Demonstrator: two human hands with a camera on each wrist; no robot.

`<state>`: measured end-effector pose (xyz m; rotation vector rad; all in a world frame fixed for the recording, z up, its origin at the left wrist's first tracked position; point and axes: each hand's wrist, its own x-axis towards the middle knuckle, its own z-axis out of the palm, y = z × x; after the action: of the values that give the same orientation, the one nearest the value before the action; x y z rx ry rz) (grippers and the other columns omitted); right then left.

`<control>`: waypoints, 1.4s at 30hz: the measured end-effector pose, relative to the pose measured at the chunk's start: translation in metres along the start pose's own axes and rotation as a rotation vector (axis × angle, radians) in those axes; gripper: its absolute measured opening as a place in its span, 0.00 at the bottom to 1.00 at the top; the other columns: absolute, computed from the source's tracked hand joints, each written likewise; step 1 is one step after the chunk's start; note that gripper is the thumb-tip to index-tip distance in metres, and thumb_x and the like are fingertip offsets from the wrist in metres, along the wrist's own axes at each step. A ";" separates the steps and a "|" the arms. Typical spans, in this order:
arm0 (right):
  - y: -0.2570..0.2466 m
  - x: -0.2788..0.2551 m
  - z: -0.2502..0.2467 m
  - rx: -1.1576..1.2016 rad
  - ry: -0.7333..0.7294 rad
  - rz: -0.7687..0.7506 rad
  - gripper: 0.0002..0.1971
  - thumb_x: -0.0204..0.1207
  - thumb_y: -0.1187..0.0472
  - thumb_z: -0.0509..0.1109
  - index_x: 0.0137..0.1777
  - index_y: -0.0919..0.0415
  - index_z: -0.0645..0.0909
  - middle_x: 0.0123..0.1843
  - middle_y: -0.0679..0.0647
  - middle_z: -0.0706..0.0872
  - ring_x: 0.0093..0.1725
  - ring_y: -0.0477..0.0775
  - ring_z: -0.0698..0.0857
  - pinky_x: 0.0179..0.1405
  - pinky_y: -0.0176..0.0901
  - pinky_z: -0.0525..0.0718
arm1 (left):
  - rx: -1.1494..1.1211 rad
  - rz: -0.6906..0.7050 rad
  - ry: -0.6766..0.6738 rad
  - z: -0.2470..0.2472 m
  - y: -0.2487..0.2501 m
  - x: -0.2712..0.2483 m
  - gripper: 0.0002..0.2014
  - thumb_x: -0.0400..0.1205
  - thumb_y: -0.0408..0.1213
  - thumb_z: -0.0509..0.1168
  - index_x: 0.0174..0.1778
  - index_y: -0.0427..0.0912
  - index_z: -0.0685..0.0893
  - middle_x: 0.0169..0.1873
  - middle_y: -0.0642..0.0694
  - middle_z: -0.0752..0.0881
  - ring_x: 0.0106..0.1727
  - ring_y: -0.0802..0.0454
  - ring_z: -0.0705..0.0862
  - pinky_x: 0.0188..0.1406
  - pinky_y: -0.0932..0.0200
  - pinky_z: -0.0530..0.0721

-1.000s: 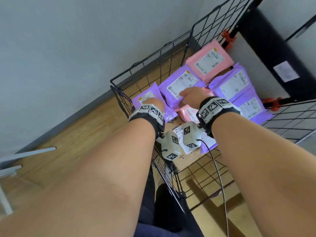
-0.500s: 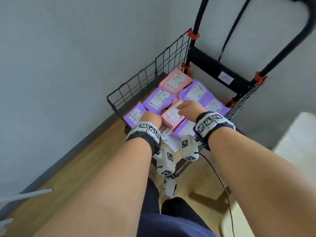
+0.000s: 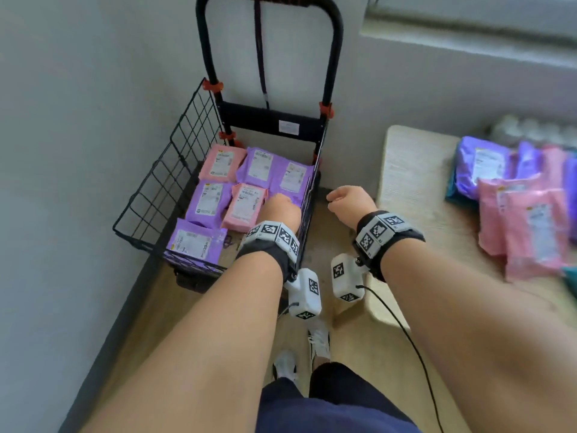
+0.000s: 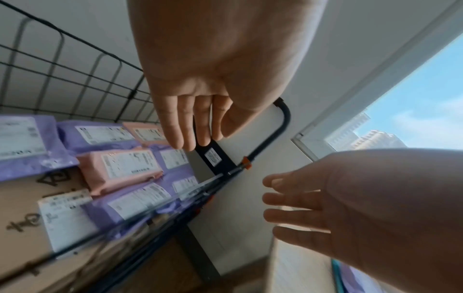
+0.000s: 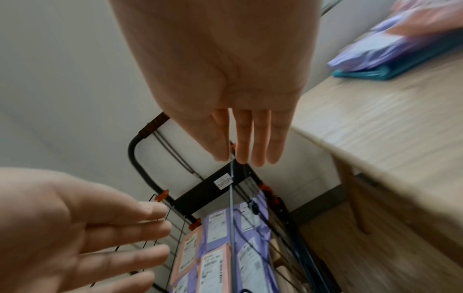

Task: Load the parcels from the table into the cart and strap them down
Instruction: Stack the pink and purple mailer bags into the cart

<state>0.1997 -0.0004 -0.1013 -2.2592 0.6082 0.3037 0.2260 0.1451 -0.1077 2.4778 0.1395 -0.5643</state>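
Note:
The black wire cart (image 3: 162,182) stands against the wall and holds several pink and purple parcels lying flat, among them a pink parcel (image 3: 245,206) in the middle and a purple parcel (image 3: 196,242) at the near end. My left hand (image 3: 282,207) hovers over the cart's right side, fingers straight and empty (image 4: 190,123). My right hand (image 3: 346,201) is in the air between the cart and the table (image 3: 415,182), also empty with straight fingers (image 5: 248,134). More pink parcels (image 3: 530,220) and a purple one (image 3: 480,170) lie piled on the table. A dark strap (image 3: 259,57) hangs from the cart's handle (image 3: 331,57).
A grey wall runs along the cart's left and back. A cardboard box (image 4: 22,198) lies under the parcels in the cart. A teal packet (image 5: 371,73) sits beneath the table pile. My shoes (image 3: 318,339) stand on the wooden floor between cart and table.
Both hands have lifted off the parcels in the cart, leaving the middle pink one lying there. The right hand has moved right, outside the cart. My head has pulled back and up.

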 end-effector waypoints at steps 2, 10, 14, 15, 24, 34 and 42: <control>0.024 -0.015 -0.012 0.064 0.063 0.064 0.14 0.76 0.65 0.65 0.58 0.53 0.86 0.57 0.52 0.87 0.58 0.54 0.85 0.57 0.39 0.80 | -0.022 0.057 -0.018 0.016 0.018 -0.013 0.15 0.80 0.27 0.55 0.57 0.35 0.85 0.57 0.35 0.85 0.58 0.36 0.83 0.46 0.56 0.75; 0.154 -0.069 -0.089 0.212 0.245 0.264 0.16 0.75 0.66 0.67 0.61 0.56 0.85 0.59 0.54 0.88 0.59 0.55 0.85 0.62 0.43 0.81 | 0.117 0.205 -0.166 0.091 0.098 -0.073 0.15 0.82 0.33 0.56 0.59 0.36 0.85 0.59 0.38 0.85 0.60 0.38 0.82 0.49 0.55 0.76; 0.216 -0.086 -0.141 0.251 0.347 0.292 0.16 0.75 0.66 0.68 0.61 0.56 0.85 0.63 0.53 0.86 0.64 0.53 0.83 0.67 0.44 0.79 | 0.195 0.295 -0.205 0.138 0.152 -0.105 0.14 0.84 0.34 0.54 0.53 0.32 0.84 0.55 0.36 0.86 0.52 0.38 0.82 0.43 0.56 0.72; 0.231 -0.088 -0.152 0.262 0.360 0.295 0.16 0.74 0.66 0.68 0.62 0.56 0.85 0.64 0.53 0.86 0.64 0.53 0.82 0.68 0.44 0.78 | 0.219 0.308 -0.213 0.152 0.166 -0.112 0.14 0.84 0.34 0.54 0.52 0.32 0.85 0.54 0.36 0.86 0.48 0.39 0.81 0.42 0.56 0.72; 0.400 -0.131 -0.254 0.245 0.395 0.431 0.17 0.73 0.66 0.65 0.60 0.54 0.85 0.61 0.54 0.87 0.62 0.57 0.84 0.64 0.44 0.79 | 0.214 0.350 -0.370 0.306 0.271 -0.197 0.16 0.83 0.33 0.57 0.63 0.40 0.85 0.62 0.41 0.85 0.62 0.40 0.83 0.58 0.54 0.79; 0.517 -0.144 -0.326 0.197 0.450 0.595 0.22 0.75 0.67 0.60 0.67 0.53 0.80 0.67 0.58 0.82 0.66 0.60 0.80 0.65 0.46 0.78 | 0.310 0.344 -0.496 0.422 0.323 -0.256 0.15 0.84 0.33 0.56 0.62 0.39 0.84 0.60 0.40 0.86 0.61 0.41 0.83 0.62 0.52 0.81; 0.540 -0.122 -0.342 0.143 0.344 0.565 0.25 0.74 0.65 0.61 0.73 0.50 0.74 0.64 0.57 0.83 0.61 0.61 0.83 0.59 0.50 0.82 | 0.342 0.250 -0.603 0.459 0.342 -0.268 0.17 0.86 0.32 0.54 0.67 0.30 0.79 0.65 0.35 0.81 0.66 0.38 0.79 0.60 0.53 0.77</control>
<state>-0.1721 -0.5320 -0.1549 -1.9765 1.4069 0.1350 -0.1078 -0.3898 -0.1528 2.4609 -0.5337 -1.2712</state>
